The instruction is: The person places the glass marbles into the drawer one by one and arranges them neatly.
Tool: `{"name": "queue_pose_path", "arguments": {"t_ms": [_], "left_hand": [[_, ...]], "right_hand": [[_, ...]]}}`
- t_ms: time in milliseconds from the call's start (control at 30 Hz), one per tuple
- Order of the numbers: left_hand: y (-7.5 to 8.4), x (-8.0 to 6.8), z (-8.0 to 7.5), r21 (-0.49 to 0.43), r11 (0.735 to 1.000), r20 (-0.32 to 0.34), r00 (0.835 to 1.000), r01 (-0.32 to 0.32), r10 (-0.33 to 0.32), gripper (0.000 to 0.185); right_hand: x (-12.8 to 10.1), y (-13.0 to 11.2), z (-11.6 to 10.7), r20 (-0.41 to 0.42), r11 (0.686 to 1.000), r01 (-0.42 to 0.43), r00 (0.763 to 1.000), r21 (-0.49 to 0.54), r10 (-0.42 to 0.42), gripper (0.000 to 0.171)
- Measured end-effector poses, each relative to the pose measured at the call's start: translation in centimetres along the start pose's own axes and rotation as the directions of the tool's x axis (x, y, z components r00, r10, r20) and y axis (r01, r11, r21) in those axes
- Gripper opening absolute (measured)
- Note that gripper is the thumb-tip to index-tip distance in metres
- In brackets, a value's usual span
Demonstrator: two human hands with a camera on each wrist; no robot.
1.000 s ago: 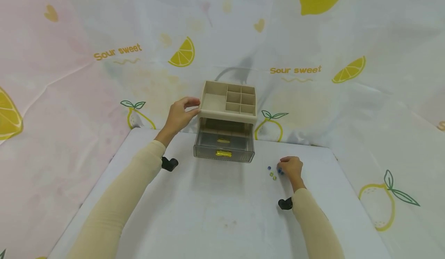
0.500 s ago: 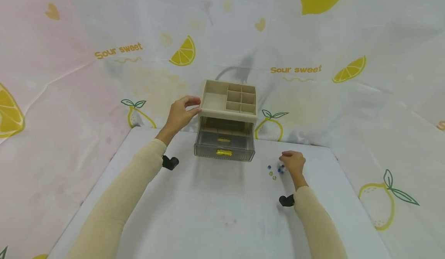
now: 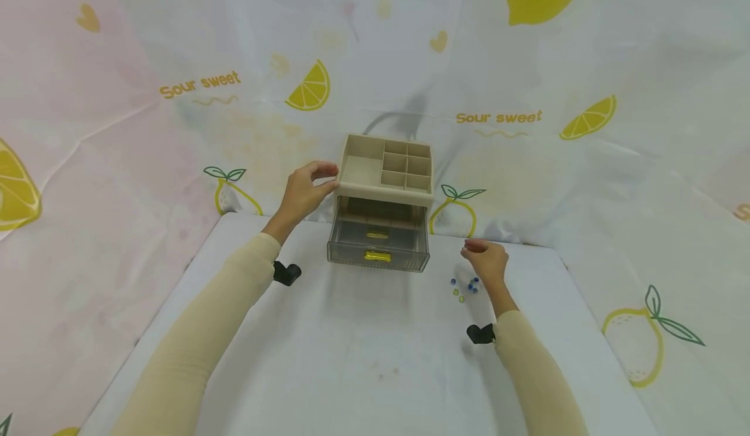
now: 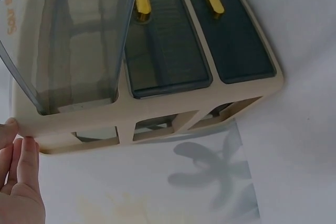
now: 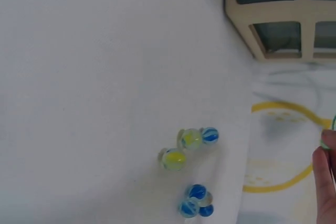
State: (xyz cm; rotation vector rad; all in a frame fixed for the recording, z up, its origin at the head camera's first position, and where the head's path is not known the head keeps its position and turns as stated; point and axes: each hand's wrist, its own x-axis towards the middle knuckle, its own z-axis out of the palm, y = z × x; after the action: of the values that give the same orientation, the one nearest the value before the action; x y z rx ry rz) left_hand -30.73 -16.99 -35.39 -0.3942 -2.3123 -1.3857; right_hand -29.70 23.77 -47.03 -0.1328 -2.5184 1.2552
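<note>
A beige desk organizer (image 3: 383, 194) with smoky see-through drawers stands at the back of the table. Its upper drawer (image 3: 377, 248) is pulled out toward me. My left hand (image 3: 301, 194) holds the organizer at its top left edge, thumb and fingertips against the side. My right hand (image 3: 487, 260) is raised just beyond the loose marbles, thumb and fingers together. A small pale green glassy marble (image 5: 324, 144) shows partly between its fingertips in the right wrist view. Below lie yellow marbles (image 5: 174, 158) and blue marbles (image 5: 189, 207) on the white table.
The organizer's top has one wide compartment (image 3: 361, 170) and several small compartments (image 3: 418, 165). Two more closed drawer fronts (image 4: 226, 30) show in the left wrist view. A lemon-print cloth (image 3: 246, 130) hangs behind the white table (image 3: 363, 358).
My right hand has lifted away from the marble cluster, back and slightly left, uncovering the blue marbles. The left hand has stayed on the organizer, and the drawer has not moved.
</note>
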Motion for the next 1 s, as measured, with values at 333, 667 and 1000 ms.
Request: {"name": "queue_pose_path", "arguments": {"t_ms": [333,667,1000], "left_hand": [[0.0,0.1,-0.1,0.0,1.0,-0.003,1.0,0.003,-0.003,0.035],[0.0,0.1,-0.1,-0.012,1.0,0.001,1.0,-0.023,0.023,0.034],[0.0,-0.2,-0.1,-0.01,1.0,0.001,1.0,-0.017,0.017,0.033]], "right_hand": [[0.2,-4.3,-0.5,-0.009,0.979,0.115,0.993,0.165,-0.116,0.023],[-0.6,-9.5,-1.0,-0.066,0.871,0.295,0.954,0.394,-0.293,0.021],[-4.4,-16.2,-1.7,-0.04,0.787,0.388,0.906,0.48,-0.422,0.021]]}}
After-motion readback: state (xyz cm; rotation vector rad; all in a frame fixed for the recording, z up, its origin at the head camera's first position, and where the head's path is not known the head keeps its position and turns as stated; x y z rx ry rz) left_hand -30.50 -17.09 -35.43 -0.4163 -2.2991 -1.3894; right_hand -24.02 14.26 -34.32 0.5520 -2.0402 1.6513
